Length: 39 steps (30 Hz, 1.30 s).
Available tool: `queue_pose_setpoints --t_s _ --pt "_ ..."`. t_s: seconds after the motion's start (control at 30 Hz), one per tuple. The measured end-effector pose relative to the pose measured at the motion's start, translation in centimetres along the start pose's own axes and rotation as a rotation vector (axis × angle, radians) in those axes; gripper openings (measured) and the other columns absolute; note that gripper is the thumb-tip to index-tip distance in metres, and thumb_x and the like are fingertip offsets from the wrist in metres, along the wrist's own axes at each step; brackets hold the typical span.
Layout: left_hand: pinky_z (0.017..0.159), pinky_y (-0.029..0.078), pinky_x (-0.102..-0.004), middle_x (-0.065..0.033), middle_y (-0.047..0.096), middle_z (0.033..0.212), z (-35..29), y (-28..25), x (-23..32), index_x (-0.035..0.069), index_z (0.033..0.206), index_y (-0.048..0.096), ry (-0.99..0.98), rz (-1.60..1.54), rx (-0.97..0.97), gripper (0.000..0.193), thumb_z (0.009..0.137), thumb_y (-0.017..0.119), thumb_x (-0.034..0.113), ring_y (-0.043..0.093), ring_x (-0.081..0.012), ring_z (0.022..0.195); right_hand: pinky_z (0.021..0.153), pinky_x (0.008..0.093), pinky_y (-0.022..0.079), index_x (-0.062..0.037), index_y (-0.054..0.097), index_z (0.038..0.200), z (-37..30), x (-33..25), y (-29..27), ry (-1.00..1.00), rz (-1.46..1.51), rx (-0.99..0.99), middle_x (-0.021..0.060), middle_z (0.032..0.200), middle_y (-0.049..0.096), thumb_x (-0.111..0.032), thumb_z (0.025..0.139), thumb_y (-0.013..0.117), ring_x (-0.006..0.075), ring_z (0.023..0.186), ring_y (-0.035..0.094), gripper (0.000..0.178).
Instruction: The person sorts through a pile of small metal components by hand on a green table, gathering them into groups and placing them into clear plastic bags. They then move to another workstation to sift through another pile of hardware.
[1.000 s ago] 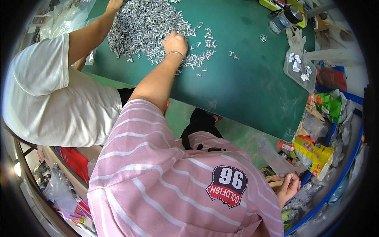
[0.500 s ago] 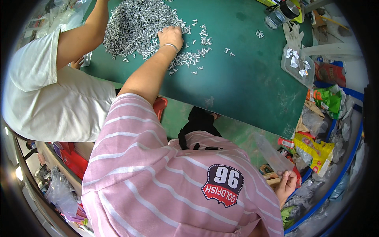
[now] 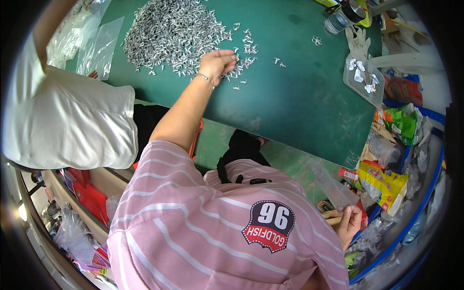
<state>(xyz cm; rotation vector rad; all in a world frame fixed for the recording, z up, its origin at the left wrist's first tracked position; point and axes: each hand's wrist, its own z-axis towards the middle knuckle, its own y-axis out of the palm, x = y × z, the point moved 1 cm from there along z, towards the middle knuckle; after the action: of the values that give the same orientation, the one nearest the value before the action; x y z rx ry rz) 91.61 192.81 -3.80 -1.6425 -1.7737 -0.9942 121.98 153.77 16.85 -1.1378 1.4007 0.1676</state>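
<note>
Hands: left (image 3: 217,64) half-curled over silvery pieces (image 3: 169,36), grip unclear | right (image 3: 350,224) pinching clear bag (image 3: 331,184)

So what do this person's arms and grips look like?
The left sleeve is pink with white stripes; the left forearm is bare but for a thin silvery bracelet. The left grip and right grip are both ungloved.

Brightly lit — edges bent (corners black).
</note>
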Motion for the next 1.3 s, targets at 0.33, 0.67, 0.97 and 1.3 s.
queue_pose_setpoints --t_s 0.33,0.67,0.97,1.3 --pt "0.069 0.055 -0.0275 -0.0043 0.060 0.080 -3.4 2.4 -1.0 0.000 0.103 0.057 -0.106 -0.233 -0.077 0.020 0.083 0.056 0.000 0.060 -0.0123 0.071 0.070 0.0217 0.042 -0.0006 0.050 0.092 0.3 0.0 0.4 -0.036 0.021 0.015 0.0065 0.079 0.058 -0.011 0.090 0.051 0.0108 0.072 0.054 0.010" --pt "0.062 0.050 -0.0292 -0.0095 0.058 0.073 -4.1 3.2 -6.2 0.003 0.087 0.063 0.625 0.949 -0.029 0.016 0.071 0.064 0.005 0.058 -0.0178 0.063 0.070 0.0213 0.043 -0.0007 0.050 0.092 -0.3 0.2 0.2 0.009 0.000 0.016 0.0063 0.077 0.061 -0.010 0.090 0.052 0.0095 0.072 0.056 0.010" --pt "0.064 0.050 -0.0275 -0.0100 0.064 0.078 -5.4 1.7 -5.7 0.004 0.090 0.065 0.536 0.931 -0.003 0.013 0.078 0.063 0.009 0.061 -0.0181 0.066 0.070 0.0218 0.043 0.0000 0.050 0.093 -0.5 0.6 0.4 0.001 0.015 0.047 0.0069 0.077 0.060 -0.009 0.090 0.052 0.0109 0.072 0.056 0.010" --pt "0.065 0.049 -0.0351 -0.0119 0.061 0.074 -5.8 -0.7 -6.0 0.005 0.083 0.064 0.501 0.912 0.112 0.011 0.073 0.064 0.009 0.060 -0.0270 0.068 0.071 0.0231 0.044 0.0000 0.051 0.093 -0.7 1.1 0.6 -0.016 0.054 0.052 0.0077 0.078 0.061 -0.009 0.090 0.052 0.0120 0.073 0.057 0.010"
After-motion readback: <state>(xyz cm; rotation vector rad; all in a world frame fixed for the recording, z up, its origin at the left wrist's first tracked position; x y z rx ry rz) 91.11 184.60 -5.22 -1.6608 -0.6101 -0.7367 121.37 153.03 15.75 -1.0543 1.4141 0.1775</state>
